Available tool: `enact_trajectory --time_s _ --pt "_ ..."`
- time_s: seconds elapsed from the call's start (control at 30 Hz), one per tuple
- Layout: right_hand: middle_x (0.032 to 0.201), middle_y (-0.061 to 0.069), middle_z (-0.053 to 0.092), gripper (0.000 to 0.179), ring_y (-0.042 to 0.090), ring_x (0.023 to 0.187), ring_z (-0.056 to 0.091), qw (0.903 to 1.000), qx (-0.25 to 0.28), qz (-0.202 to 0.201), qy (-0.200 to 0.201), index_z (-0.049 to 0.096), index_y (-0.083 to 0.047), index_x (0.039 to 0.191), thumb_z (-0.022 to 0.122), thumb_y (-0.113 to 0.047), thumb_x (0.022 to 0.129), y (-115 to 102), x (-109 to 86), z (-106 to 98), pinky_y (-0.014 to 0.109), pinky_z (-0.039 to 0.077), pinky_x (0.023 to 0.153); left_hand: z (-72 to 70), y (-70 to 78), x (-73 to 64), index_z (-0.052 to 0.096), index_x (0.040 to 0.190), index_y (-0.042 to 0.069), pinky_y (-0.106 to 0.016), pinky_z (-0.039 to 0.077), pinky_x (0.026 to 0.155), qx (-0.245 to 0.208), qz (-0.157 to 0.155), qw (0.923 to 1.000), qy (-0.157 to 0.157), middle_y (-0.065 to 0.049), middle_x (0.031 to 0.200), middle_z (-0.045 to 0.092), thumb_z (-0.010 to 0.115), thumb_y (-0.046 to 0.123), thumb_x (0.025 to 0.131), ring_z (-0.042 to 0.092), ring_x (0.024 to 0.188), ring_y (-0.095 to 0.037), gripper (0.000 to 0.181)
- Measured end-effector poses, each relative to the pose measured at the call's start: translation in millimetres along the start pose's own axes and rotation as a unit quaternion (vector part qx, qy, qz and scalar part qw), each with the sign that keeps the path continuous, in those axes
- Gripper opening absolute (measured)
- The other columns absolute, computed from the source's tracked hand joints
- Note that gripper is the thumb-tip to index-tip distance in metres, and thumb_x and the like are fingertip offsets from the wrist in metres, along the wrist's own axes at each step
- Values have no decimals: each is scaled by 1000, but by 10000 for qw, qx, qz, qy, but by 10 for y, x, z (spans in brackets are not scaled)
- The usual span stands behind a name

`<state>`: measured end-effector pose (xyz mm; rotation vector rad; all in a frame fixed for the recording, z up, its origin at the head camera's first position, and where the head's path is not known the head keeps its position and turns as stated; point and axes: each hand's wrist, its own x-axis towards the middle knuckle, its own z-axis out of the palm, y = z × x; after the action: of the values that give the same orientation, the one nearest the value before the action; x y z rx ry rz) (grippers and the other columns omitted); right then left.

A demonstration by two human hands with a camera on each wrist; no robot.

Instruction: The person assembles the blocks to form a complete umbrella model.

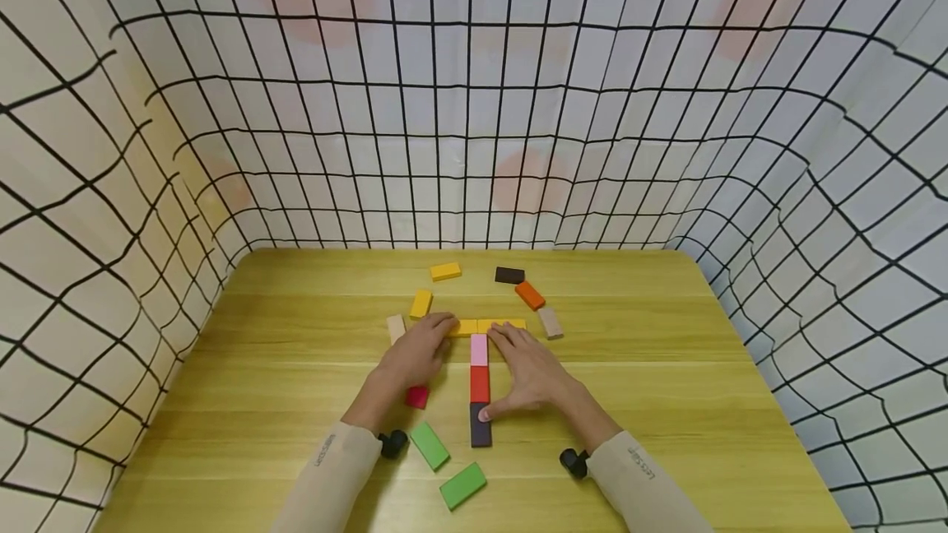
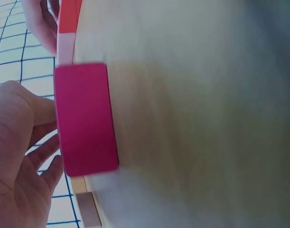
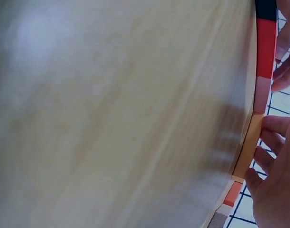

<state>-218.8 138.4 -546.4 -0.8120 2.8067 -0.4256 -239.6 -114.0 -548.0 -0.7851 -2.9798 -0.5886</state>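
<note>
My left hand [image 1: 424,348] reaches forward, its fingertips at the left end of a yellow block [image 1: 464,329]. Beside that block, end to end, lies a second yellow block [image 1: 511,325], touched by the fingers of my right hand [image 1: 532,368]. The right fingers are spread, and the thumb rests on a black block [image 1: 480,432]. From the yellow pair down to the black block runs a column with a pink block [image 1: 479,349] and a red block [image 1: 479,383]. A crimson block [image 2: 85,118] looms large in the left wrist view, below the left hand.
Around the hands, loose blocks form a rough ring: two yellow [image 1: 446,271], a cream block [image 1: 396,328], two green [image 1: 462,485], a black one [image 1: 509,275], an orange one [image 1: 529,295] and a beige one [image 1: 550,323]. Black wire mesh [image 1: 467,134] encloses the table's back and sides.
</note>
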Motion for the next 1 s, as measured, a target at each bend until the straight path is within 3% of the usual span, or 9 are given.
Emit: enact_trajectory --time_s 0.17,0.3,0.4,0.63,1.0 --pt "172 3 22 143 31 158 23 10000 -13 18 -41 23 -14 166 69 -95 57 -3 9 18 54 27 126 -29 103 -139 40 159 9 -50 36 123 7 56 9998 -198 -10 165 37 59 57 100 36 152 -31 78" --pt "172 4 23 143 33 158 24 10000 -58 -18 17 24 -13 165 68 -95 57 -7 13 14 54 28 125 -69 189 -228 30 163 11 -55 25 127 25 195 9984 -531 -10 171 26 64 85 77 23 158 -34 119" --pt "172 4 24 144 32 158 24 9999 -104 -25 52 24 -13 165 67 -97 56 2 9 8 53 29 125 -69 215 -241 26 165 14 -57 17 129 158 370 9965 -726 -8 173 21 69 92 62 16 160 -35 136" --pt "172 4 23 143 31 158 24 9999 -134 -68 23 23 -13 165 66 -96 58 20 1 27 53 28 126 -3 260 -238 20 166 17 -61 11 128 434 397 9938 -944 -3 174 16 69 97 52 11 161 -34 148" --pt "172 6 22 142 32 158 23 10000 -51 -39 53 22 -13 166 68 -94 59 21 -2 22 55 27 126 53 310 -133 10 168 22 -63 4 128 734 315 9881 -1314 4 175 6 65 100 51 4 162 -29 151"
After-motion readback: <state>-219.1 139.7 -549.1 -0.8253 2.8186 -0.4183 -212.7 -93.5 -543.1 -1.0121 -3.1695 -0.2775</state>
